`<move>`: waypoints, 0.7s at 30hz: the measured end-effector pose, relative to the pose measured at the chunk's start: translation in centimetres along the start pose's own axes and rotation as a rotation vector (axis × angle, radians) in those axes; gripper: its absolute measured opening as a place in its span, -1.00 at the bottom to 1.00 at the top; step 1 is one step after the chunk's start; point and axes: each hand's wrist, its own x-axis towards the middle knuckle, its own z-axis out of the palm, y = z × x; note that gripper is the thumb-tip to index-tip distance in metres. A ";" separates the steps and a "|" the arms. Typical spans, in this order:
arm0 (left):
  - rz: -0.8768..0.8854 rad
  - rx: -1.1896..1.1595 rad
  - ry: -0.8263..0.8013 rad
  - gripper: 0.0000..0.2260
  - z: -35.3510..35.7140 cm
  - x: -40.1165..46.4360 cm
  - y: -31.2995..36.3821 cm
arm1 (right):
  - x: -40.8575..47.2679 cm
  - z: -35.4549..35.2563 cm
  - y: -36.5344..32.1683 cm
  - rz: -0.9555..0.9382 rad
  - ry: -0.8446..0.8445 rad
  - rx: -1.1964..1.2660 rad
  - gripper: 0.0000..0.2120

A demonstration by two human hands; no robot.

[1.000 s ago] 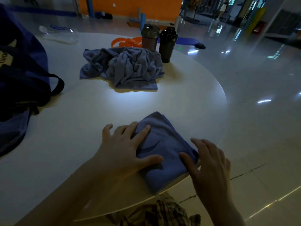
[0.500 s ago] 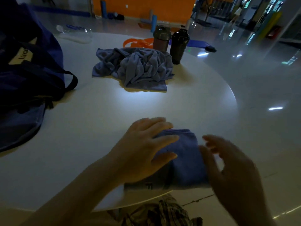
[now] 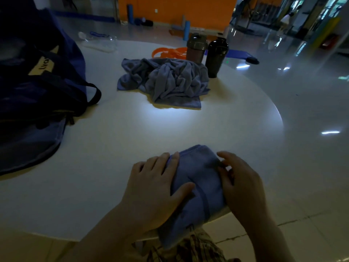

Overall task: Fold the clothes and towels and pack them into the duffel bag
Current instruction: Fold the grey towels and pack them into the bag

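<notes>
A folded blue towel (image 3: 198, 178) lies at the near edge of the round white table (image 3: 132, 140), its lower end hanging over the rim. My left hand (image 3: 156, 188) grips its left side, thumb on top and fingers along the edge. My right hand (image 3: 239, 184) holds its right side with curled fingers. A crumpled grey-blue towel (image 3: 170, 80) lies in a heap at the far middle of the table. The dark blue duffel bag (image 3: 35, 87) sits at the left, with a black strap hanging out.
Two dark shaker bottles (image 3: 207, 52) stand behind the crumpled towel, next to orange bands (image 3: 168, 52). A clear plastic bottle (image 3: 100, 41) lies at the far left. The table's right edge curves close to my right hand, with shiny floor beyond.
The folded towel has been turned and narrowed between my hands. My left hand moved from flat on top to its left side, and my right hand closed in on its right side.
</notes>
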 end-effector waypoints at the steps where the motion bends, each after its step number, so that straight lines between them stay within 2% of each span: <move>1: -0.025 0.009 -0.032 -0.18 -0.1 -0.8 0.1 | 0.7 0.2 0.1 -0.038 -0.003 -0.010 -0.75; 4: -0.060 -0.005 -0.073 -0.26 0.1 -2.6 -0.2 | 2.8 0.4 0.2 -0.115 -0.081 -0.039 -0.75; 7: -0.070 -0.015 -0.131 -0.13 -1.4 -3.2 -0.1 | 3.7 0.2 0.1 -0.103 -0.090 -0.052 -0.79; 9: -0.068 -0.020 -0.102 -0.07 -1.5 -2.6 -0.5 | 3.6 0.3 0.1 -0.052 -0.146 -0.085 -0.80; 12: 0.016 -0.022 0.007 -0.29 -1.4 -1.5 -0.7 | 3.6 0.5 0.2 -0.076 -0.233 -0.210 -0.79; 15: 0.235 -0.029 0.112 -0.41 -2.0 1.7 -0.9 | 4.3 0.9 -0.1 -0.192 -0.134 -0.174 -0.84; 18: 0.330 -0.079 0.072 -0.51 -2.9 5.0 0.1 | 4.9 1.8 0.3 -0.193 -0.151 -0.157 -0.82; 21: 0.221 -0.119 -0.144 -0.50 -0.7 6.1 -0.3 | 5.2 2.1 1.0 -0.139 -0.155 -0.118 -0.79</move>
